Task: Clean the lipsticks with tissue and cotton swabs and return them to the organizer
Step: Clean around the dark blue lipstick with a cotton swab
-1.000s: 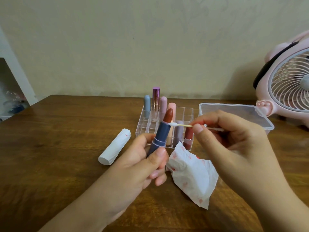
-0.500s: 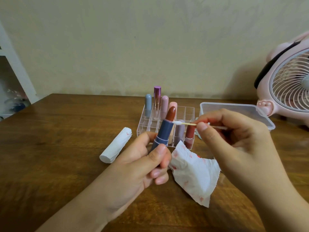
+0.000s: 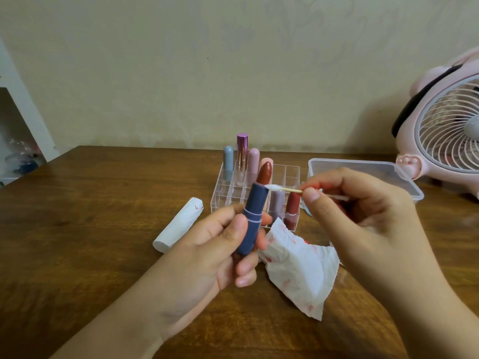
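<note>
Centre frame, the left hand (image 3: 207, 257) grips an uncapped navy lipstick (image 3: 255, 216), brick-red bullet up, fingers and thumb curled round its tube. The right hand (image 3: 363, 218) pinches a cotton swab (image 3: 282, 188), its white tip touching the tube's rim at the base of the bullet. Just behind, the clear organizer (image 3: 290, 174) holds capped lipsticks upright along its back and front rows. A stained tissue (image 3: 300, 265) lies below it on the wooden table (image 3: 77, 229), a rolled tissue (image 3: 178, 224) at left, a clear lidded box (image 3: 375, 169) and pink fan (image 3: 445, 133) at right.
</note>
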